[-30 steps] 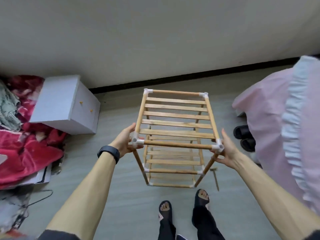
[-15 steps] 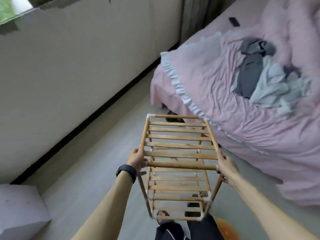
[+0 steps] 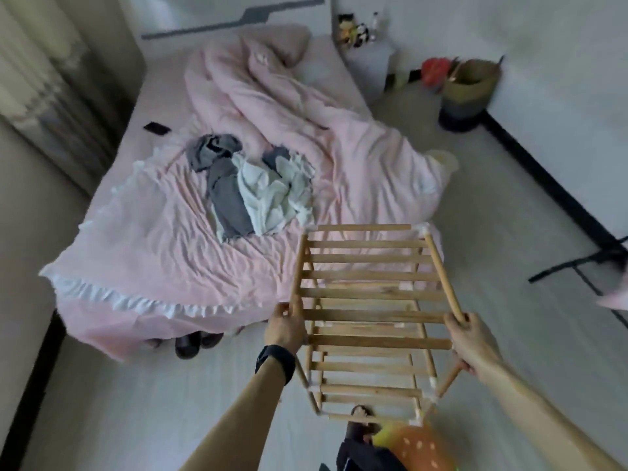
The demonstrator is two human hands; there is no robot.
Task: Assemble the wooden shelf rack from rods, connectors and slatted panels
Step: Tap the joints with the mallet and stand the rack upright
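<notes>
Pale grey floor (image 3: 509, 253). Bed (image 3: 136, 260) fills the left half: pink sheet, white ruffle (image 3: 136, 304) at the edge, rumpled pink duvet (image 3: 272, 90). Grey and white clothes (image 3: 251, 195) heaped mid-bed, dark phone (image 3: 156, 128) near its left side. White wall (image 3: 560, 62) right, black skirting (image 3: 543, 173). Curtain (image 3: 44, 90) far left. White nightstand (image 3: 370, 66) by the bed head, woven basket (image 3: 470, 86) against the wall. Dark shoes (image 3: 190, 345) under the bed's foot.

Honey-tan wood on the rack (image 3: 370, 294), white connectors (image 3: 422, 229) at its corners. Pink bedspread (image 3: 153, 260) with a white ruffle (image 3: 136, 300), grey and white clothes (image 3: 251, 188). Black wristband (image 3: 276, 362), orange cushion (image 3: 418, 447) dotted with pale spots.

Head view, downward over floor (image 3: 509, 215)
</notes>
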